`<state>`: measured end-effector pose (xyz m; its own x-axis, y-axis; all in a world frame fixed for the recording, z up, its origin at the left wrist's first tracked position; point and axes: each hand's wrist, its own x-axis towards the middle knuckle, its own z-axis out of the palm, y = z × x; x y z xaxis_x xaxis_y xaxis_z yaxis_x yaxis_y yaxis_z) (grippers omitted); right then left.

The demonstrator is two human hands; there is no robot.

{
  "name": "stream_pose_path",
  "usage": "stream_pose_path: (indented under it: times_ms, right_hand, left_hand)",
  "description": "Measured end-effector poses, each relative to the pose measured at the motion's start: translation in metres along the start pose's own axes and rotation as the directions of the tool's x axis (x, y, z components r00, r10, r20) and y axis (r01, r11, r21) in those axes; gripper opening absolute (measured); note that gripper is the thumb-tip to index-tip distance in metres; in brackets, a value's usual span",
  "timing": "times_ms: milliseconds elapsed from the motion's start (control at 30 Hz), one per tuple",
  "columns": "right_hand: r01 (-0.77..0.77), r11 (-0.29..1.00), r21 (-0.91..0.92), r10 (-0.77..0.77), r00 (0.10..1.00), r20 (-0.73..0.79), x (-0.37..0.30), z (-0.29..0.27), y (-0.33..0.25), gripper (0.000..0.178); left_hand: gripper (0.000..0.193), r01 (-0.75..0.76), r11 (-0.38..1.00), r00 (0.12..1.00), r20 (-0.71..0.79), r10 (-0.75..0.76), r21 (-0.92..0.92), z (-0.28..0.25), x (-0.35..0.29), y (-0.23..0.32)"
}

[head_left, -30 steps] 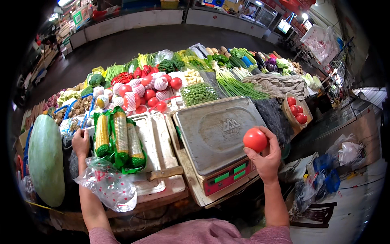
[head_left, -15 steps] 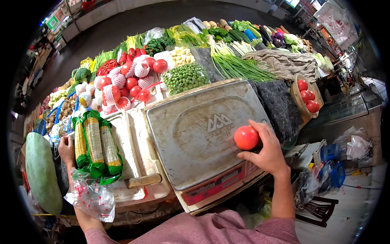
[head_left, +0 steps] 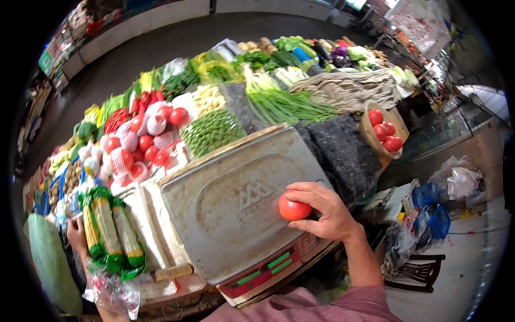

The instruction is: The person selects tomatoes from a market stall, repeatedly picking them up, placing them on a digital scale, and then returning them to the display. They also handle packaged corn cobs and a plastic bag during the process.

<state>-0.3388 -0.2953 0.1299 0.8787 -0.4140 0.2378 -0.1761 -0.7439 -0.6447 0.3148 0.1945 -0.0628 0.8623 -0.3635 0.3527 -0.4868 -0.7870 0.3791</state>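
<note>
My right hand (head_left: 328, 213) is closed around a red tomato (head_left: 293, 207), thumb below it and fingers above. The tomato is at the right part of the metal pan of a weighing scale (head_left: 214, 214); whether it rests on the pan I cannot tell. Far to the left, my left hand (head_left: 76, 235) is closed beside the corn cobs, its fingertips partly hidden. Several wrapped corn cobs (head_left: 109, 229) in green netting lie right of that hand. A crumpled clear plastic bag (head_left: 113, 290) with red marks hangs over my left forearm.
A knife handle (head_left: 173, 272) lies left of the scale. Bagged peas (head_left: 213, 131), netted tomatoes (head_left: 129, 140) and scallions (head_left: 289, 102) spread beyond it. A bowl of tomatoes (head_left: 370, 111) stands at right, a big pale green gourd (head_left: 49, 263) at far left. A dark chair (head_left: 418, 273) stands lower right.
The whole view has shifted, moving the stall leftward and slightly down in the picture. My right hand still grips the tomato on the scale's right side. The scale's display now shows lit green panels.
</note>
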Motion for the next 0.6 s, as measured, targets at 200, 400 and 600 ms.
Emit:
stream_pose_path:
  times_ms: [200,400,600]
  right_hand:
    - [-0.109,0.833,0.542,0.359,0.852,-0.381,-0.016,-0.025,0.05,0.051]
    - [-0.242,0.821,0.517,0.57,0.326,-0.754,-0.021,-0.119,0.186,0.04]
    - [-0.774,0.63,-0.062,0.281,0.302,-0.911,-0.038,-0.279,0.348,0.046]
  left_hand:
    - [0.031,0.038,0.999,0.999,0.039,-0.038,0.016,0.005,0.005,-0.018]
    - [0.027,0.038,0.999,0.999,0.014,-0.038,-0.032,-0.011,0.014,-0.03]
    - [0.033,0.002,0.999,0.999,0.053,0.0,-0.039,0.044,0.006,-0.052]
